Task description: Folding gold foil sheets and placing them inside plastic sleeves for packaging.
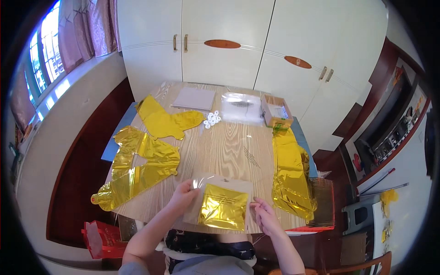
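Observation:
A clear plastic bag [225, 183] with a folded gold foil balloon [223, 207] inside lies flat at the table's near edge. My left hand [184, 194] is closed on the bag's left edge, thumb on top. At the opposite edge my right hand [265, 214] pinches the bag's side between thumb and fingers. Small dark print shows on the folded foil. To the left, a flat gold foil balloon [158, 158] is spread out, with another flat gold foil piece [167, 120] beyond it. More gold foil balloons [289, 176] lie layered along the right side.
At the back of the wood-grain table [229, 142] are a pale flat stack [195, 98], small white rolls [211, 119], clear plastic bags [241, 109] and an open cardboard box [277, 120]. Thin clear strips [251, 157] lie mid-table. A red bag [104, 239] stands below left.

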The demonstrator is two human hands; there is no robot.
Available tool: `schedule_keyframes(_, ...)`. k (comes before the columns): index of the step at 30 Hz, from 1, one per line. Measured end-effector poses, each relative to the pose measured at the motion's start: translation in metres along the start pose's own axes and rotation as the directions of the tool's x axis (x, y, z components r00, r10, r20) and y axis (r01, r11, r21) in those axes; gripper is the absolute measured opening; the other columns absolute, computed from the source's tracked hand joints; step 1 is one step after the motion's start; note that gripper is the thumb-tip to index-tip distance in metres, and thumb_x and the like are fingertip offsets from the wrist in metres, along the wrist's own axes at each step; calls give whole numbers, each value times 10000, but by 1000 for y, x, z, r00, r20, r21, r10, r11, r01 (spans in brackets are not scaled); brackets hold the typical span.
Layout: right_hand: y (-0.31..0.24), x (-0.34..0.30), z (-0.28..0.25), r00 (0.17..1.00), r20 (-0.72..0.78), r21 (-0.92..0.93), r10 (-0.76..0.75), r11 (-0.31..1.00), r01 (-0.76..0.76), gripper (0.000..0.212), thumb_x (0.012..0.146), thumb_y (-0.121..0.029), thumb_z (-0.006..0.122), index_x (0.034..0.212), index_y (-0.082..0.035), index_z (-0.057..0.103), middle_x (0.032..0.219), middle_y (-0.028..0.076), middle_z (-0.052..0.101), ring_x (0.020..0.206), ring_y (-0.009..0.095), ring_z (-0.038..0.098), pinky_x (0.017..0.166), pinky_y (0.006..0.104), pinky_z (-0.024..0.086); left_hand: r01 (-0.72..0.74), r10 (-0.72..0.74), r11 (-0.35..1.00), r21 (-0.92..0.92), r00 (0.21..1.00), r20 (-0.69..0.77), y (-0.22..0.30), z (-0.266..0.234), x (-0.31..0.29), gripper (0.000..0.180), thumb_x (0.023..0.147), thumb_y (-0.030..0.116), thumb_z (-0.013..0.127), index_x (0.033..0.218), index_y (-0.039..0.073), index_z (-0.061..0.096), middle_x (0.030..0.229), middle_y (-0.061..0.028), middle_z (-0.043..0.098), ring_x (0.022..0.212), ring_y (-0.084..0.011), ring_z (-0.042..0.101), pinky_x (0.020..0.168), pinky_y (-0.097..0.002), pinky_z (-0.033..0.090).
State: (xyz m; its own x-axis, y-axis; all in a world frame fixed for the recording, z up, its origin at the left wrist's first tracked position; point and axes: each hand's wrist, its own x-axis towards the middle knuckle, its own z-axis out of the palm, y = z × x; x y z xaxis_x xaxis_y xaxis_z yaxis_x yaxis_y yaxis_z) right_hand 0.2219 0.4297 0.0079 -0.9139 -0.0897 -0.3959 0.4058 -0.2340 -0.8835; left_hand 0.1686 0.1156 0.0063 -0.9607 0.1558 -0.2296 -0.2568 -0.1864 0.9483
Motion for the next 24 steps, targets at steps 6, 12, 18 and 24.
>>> schedule_keyframes(6,-22,-8,19,799,91,-170,-595,781,601,169,938,-122,575,1082,-38,546,918,7,532,696,60,488,627,198,407,-452,470,877,-163,878,96,4,-3,-14,367,865,-49,569,1218,42,523,1128,-46,620,1049,-110,577,906,-260,448)
schedule_keyframes(12,-7,1,3,896,193,-587,-401,684,433,170,865,-133,685,957,-17,602,826,-9,542,694,74,487,614,225,416,-469,482,876,-109,847,223,17,1,-40,469,861,-3,618,1292,43,439,1205,-49,570,1134,-118,522,982,-311,408)
schedule_keyframes(18,-10,0,20,806,330,-296,-492,757,583,238,747,-77,792,946,-8,682,812,17,627,738,83,582,666,238,474,-394,383,919,33,908,170,-15,4,-50,577,807,41,720,1300,35,418,1195,-56,563,1131,-135,517,985,-324,410)
schedule_keyframes(24,-9,4,34,795,286,-122,-535,803,584,198,737,-46,799,901,4,700,881,39,655,789,112,624,713,252,499,-422,415,895,146,907,75,-17,17,-48,440,794,61,763,1180,14,559,1072,-26,647,968,-99,591,868,-271,478)
